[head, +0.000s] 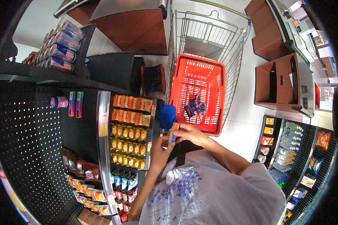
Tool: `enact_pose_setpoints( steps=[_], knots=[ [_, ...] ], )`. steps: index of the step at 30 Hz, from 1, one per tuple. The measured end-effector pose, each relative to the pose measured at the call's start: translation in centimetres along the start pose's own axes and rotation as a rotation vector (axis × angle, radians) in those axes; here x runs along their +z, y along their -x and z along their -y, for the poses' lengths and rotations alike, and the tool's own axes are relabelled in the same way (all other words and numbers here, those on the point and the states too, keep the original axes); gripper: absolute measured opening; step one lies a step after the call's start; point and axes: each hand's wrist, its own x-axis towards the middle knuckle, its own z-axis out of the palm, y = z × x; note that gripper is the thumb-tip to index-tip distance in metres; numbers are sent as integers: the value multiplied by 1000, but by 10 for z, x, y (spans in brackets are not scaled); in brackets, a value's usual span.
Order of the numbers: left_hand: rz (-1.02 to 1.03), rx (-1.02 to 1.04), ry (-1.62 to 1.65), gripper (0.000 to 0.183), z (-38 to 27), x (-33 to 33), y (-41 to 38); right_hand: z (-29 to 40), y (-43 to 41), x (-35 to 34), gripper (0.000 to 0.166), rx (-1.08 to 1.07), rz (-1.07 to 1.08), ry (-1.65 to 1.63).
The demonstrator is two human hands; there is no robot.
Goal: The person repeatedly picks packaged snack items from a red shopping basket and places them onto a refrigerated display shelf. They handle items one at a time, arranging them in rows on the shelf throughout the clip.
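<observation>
Both my hands hold one small, narrow, multicoloured packet (173,133) in front of my waist. My left hand (161,153) grips its lower end, and my right hand (193,135) has its fingers on the upper part. Just beyond the packet is a dark blue cloth-like item (168,116). Beside my right hand stands a red plastic basket (220,112), set inside a wire shopping cart (236,64). Several small dark blue and purple packets (195,106) lie on the basket's bottom.
At the left, black shelving holds orange packets (132,102), yellow packets (129,132) and two upright multicoloured packs (75,104). Stacked cans (64,42) stand on the upper shelf. Brown counters (276,81) are at the right, with shelves of bottles (290,140) nearer me.
</observation>
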Motion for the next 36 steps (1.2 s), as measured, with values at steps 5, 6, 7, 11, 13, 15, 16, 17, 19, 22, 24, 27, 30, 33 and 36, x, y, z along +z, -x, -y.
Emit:
enact_pose_setpoints(
  steps=[5,6,7,11,13,15,16,17,19,22,24,27,30,33,36],
  knots=[
    [-180,94,-82,39,-12,-14,0,-23,-24,-63,31,-76,-242,12],
    [-223,140,-154,37,-22,-27,-2,-25,-30,-79,31,-73,-327,7],
    [-294,153,-78,32,-28,-37,-1,-17,-35,-86,32,14,-434,-129],
    [-560,344,-231,26,-66,-88,-5,-61,-85,-168,30,79,-644,2],
    [-650,384,-364,27,-84,-115,-10,-81,-113,-203,33,157,-744,1],
    [-768,454,-553,28,-89,-143,-15,-90,-129,-218,38,169,-732,5],
    [-808,436,-565,30,-90,-156,-18,-89,-139,-213,40,208,-789,74],
    [-865,426,-586,33,-94,-165,-19,-87,-149,-208,42,244,-847,141],
    [-967,440,-763,36,-87,-187,-27,-85,-156,-210,43,231,-794,124],
    [-1001,410,-844,38,-85,-206,-43,-94,-167,-228,37,192,-853,197],
    [-990,414,-893,39,-82,-221,-55,-99,-173,-240,32,171,-881,268],
    [-1007,349,-931,38,-72,-234,-69,-100,-167,-245,36,118,-844,117],
    [-1030,299,-937,35,-64,-243,-75,-103,-161,-239,36,94,-881,142],
    [-1032,276,-920,31,-63,-248,-78,-105,-144,-249,37,85,-773,-19],
    [-1007,270,-866,26,-66,-253,-76,-104,-142,-242,35,63,-771,9]
  ],
)
